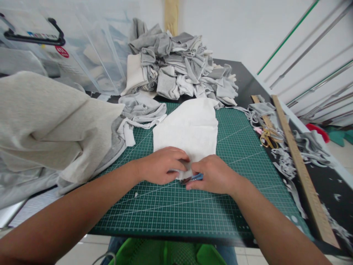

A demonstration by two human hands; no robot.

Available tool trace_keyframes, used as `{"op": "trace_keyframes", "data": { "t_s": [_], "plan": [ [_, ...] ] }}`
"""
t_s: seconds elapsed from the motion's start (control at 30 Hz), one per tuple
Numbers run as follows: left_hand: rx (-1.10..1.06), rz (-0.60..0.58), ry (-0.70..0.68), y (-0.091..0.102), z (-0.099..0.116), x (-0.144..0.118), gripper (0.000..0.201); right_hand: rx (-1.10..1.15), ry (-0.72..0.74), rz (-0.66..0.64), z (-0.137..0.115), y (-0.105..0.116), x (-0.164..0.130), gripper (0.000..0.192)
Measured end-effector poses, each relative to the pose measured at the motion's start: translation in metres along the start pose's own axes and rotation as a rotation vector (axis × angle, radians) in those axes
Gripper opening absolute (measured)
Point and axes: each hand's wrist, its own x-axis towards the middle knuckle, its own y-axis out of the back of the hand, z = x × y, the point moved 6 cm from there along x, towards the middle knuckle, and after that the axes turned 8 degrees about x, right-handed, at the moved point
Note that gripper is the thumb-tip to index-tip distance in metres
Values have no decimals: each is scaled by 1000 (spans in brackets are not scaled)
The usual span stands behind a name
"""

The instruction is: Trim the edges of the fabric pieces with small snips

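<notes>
A white piece of fabric point(190, 129) lies on the green cutting mat point(171, 211), its near edge between my hands. My left hand point(165, 165) grips that near edge with curled fingers, bunching the cloth a little. Held in my right hand point(213, 175) are what look like small blue-handled snips point(196, 177), mostly covered by the fingers. Their dark tip meets the bottom edge of the fabric, just beside my left fingertips. Whether the blades are apart or together cannot be made out.
Grey and white cloth pieces point(179, 66) are heaped at the back. Beige fabric point(55, 121) drapes at left, before a clear plastic bin point(91, 48). At right lie a wooden ruler point(300, 165), gold scissors point(267, 138) and scraps point(285, 163). A green basket point(165, 252) sits below the table edge.
</notes>
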Motion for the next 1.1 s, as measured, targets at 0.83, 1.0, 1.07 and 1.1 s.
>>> {"op": "trace_keyframes", "data": {
  "t_s": [0.83, 1.0, 1.07, 1.1],
  "plan": [
    [-9, -22, 8, 1, 1, 2, 16, -186, -9, 53, -2, -4, 1, 44],
    [-4, -7, 8, 1, 1, 2, 13, -201, -15, 52, -2, -3, 2, 45],
    [-6, -1, 3, 1, 1, 2, 12, -203, -16, 52, -2, -4, 3, 45],
    [-7, 0, 1, 0, 1, 2, 12, -203, -16, 50, -1, -4, 3, 45]
  ]
}}
